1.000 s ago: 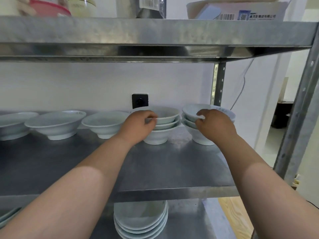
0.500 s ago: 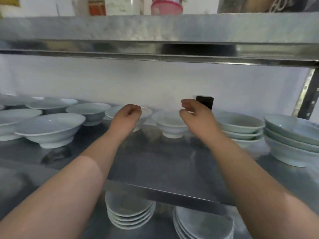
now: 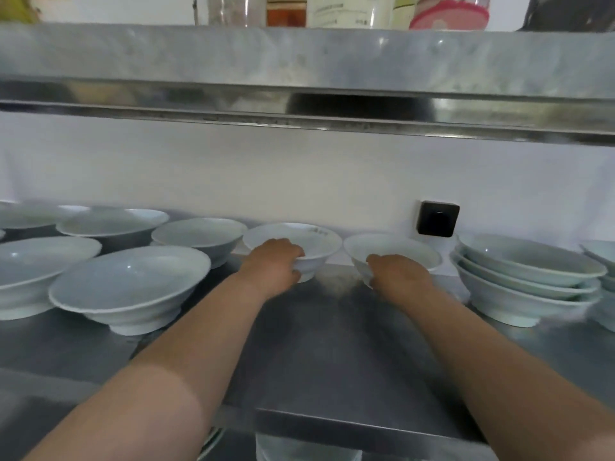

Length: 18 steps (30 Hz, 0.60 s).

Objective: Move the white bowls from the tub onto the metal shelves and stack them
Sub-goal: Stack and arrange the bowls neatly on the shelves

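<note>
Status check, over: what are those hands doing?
Left hand grips a white bowl by its rim; right hand grips the neighbouring bowl. Both sit on the metal shelf. Bowl stack to the right, apart.

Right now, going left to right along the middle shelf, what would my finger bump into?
Big front bowl → left hand gripping the middle bowl → right hand gripping the next bowl → stack of bowls.
</note>
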Tool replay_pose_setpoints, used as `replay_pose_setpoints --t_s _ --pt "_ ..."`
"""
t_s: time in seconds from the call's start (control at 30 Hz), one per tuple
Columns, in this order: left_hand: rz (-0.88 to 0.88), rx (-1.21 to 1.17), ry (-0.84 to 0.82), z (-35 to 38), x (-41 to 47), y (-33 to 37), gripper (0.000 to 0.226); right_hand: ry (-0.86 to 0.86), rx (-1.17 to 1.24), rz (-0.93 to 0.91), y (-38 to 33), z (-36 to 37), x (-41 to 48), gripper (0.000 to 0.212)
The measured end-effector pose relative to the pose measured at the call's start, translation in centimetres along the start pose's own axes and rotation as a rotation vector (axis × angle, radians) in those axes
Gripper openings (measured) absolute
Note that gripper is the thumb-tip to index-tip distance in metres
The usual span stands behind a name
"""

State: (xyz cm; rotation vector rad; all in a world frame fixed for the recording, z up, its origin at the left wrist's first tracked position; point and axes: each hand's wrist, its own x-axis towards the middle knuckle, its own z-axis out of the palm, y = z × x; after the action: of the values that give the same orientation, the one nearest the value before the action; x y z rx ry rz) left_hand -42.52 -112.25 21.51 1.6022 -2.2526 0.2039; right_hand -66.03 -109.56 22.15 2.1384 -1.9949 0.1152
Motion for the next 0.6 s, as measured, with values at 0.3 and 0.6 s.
replay_pose_setpoints --t_s 0.3,0.6 --pt "-0.176 -0.042 -0.031 -0.3 2.5 0.7 0.033 0.077 0.088 0.028 2.0 -1.8 -1.4 0.033" --pt "0.053 0.037 0.388 -5.5 3.8 9.3 0.027 0.488 0.049 0.019 13.3 -8.3 -7.2 0.039"
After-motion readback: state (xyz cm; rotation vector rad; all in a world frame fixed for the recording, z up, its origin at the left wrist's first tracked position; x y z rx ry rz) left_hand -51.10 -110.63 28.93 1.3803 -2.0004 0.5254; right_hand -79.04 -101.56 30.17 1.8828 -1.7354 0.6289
